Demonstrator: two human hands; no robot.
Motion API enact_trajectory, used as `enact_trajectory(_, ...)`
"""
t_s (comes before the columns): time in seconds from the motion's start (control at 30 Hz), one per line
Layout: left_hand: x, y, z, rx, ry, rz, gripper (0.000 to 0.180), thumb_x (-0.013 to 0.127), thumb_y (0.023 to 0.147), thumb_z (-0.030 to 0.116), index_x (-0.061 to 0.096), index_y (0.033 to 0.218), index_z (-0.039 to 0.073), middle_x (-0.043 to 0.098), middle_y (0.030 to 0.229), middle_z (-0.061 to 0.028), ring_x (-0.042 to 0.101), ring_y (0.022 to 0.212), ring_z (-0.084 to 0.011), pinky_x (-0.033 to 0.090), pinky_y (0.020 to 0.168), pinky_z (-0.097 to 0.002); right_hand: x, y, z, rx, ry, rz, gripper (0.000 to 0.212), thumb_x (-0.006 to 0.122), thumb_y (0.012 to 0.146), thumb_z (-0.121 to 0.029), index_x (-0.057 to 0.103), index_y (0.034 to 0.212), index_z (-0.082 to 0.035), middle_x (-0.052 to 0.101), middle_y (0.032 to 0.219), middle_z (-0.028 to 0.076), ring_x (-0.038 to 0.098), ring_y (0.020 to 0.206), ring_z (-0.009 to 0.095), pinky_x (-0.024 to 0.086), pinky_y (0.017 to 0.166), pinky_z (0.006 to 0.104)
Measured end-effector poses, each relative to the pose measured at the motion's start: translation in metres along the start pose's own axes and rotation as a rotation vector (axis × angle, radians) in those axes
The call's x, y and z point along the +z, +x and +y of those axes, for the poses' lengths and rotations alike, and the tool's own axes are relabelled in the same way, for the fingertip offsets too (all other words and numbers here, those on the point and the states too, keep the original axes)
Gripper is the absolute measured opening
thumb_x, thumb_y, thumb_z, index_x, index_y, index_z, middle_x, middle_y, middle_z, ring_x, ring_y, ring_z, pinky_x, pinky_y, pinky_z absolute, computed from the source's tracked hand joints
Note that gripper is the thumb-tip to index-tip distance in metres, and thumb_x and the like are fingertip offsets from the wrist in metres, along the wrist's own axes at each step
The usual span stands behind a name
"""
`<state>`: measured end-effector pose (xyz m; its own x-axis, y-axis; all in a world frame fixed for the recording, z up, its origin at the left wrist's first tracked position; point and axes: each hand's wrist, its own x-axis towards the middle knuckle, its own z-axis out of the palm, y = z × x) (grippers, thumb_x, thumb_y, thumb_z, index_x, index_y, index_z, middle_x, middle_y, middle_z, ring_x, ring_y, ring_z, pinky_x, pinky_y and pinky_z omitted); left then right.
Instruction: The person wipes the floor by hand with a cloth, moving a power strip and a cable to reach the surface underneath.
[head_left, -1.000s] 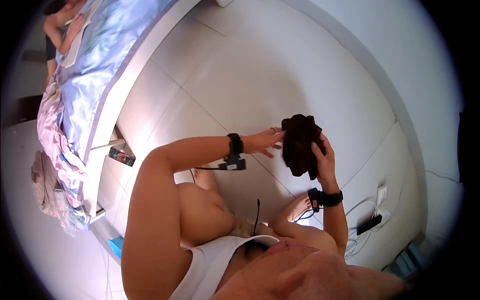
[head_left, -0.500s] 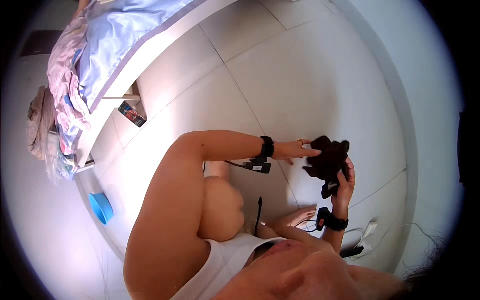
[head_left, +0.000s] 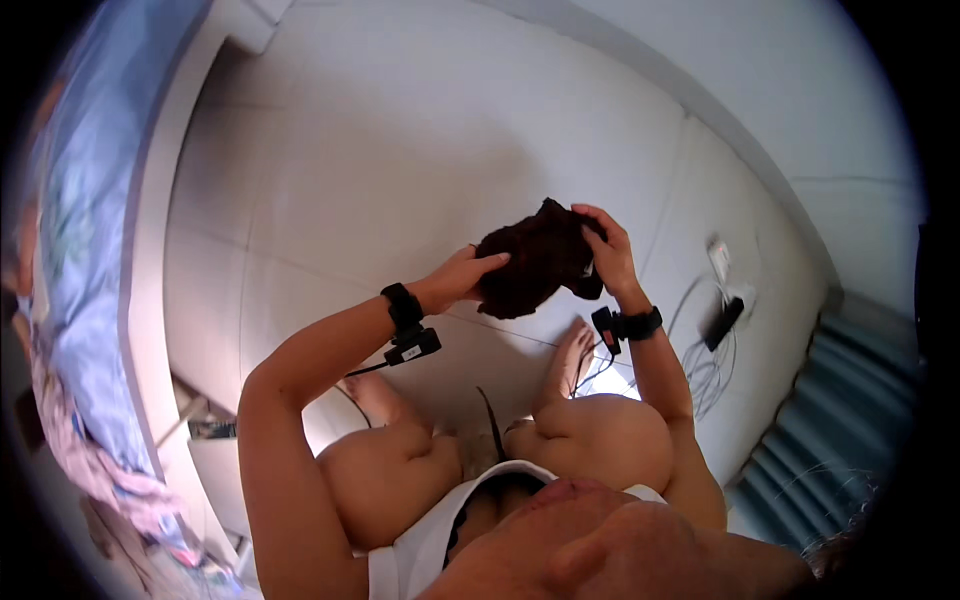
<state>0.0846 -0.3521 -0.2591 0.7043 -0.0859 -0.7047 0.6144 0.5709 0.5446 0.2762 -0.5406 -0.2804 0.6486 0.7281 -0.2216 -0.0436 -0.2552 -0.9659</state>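
Between my two hands hangs a crumpled dark brown cloth [head_left: 530,262], soft-looking, with loose flaps along its edges. Its exact kind cannot be told. My left hand [head_left: 462,280] grips its left side, thumb on top and the other fingers mostly hidden beneath. At the opposite edge my right hand [head_left: 615,255] holds it with curled fingers, near a small pale spot on the fabric. Each wrist wears a black band with a small black box and a cable. The cloth is held up in front of my bent knees, above the floor.
Pale floor tiles [head_left: 330,180] lie below. On the left stands a bed [head_left: 145,240] with blue and pink bedding. A black power strip [head_left: 724,323], a white plug [head_left: 718,258] and loose cables lie at right, near the wall. A teal curtain [head_left: 840,420] hangs at lower right.
The view has turned, bringing the curtain in and the blue tub out of sight. Both hands have kept hold of the cloth, which is now more spread out between them.
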Motion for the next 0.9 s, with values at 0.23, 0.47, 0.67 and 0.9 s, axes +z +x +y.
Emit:
enact_trajectory(0.23,0.064,0.051,0.071,0.311,0.034,-0.087,0.065,0.054,0.099,0.036,0.028,0.148,0.001,0.044,0.144,-0.0133,0.050,0.128,-0.0227,0.043,0.106,-0.0376,-0.108,0.052,-0.055,-0.289,-0.285,0.362,0.031,0.055,0.094,-0.005,0.060,0.124,-0.002,0.062,0.123,0.010,0.056,0.116,0.018,0.042,0.102,0.0316)
enact_trajectory(0.47,-0.060,0.102,0.045,0.841,1.138,0.594,0.062,0.059,0.093,0.035,0.042,0.139,-0.002,0.043,0.144,-0.0223,0.036,0.136,-0.0374,0.028,0.114,-0.0441,-0.125,0.126,0.072,-0.058,-0.810,0.592,0.078,0.061,0.084,-0.063,0.044,0.144,-0.017,0.036,0.149,0.025,0.034,0.139,0.041,0.030,0.113,0.0456)
enact_trajectory(0.67,-0.167,0.063,0.059,0.702,1.438,0.988,0.053,0.053,0.097,0.027,0.040,0.141,0.002,0.035,0.151,-0.0176,0.027,0.142,-0.0363,0.018,0.117,-0.0497,-0.061,0.171,0.076,0.110,-0.925,0.745,0.096,0.069,0.072,-0.065,0.035,0.149,-0.019,0.026,0.153,0.027,0.018,0.142,0.049,0.021,0.114,0.0564)
enact_trajectory(0.9,-0.194,0.079,0.036,0.603,1.546,1.086,0.060,0.043,0.100,0.031,0.025,0.151,0.004,0.020,0.159,-0.0150,0.015,0.147,-0.0344,0.008,0.118,-0.0524,-0.094,0.254,0.061,0.034,-0.996,0.668,0.095,0.072,0.068,-0.061,0.043,0.144,-0.014,0.032,0.151,0.025,0.022,0.140,0.048,0.023,0.115,0.0539)
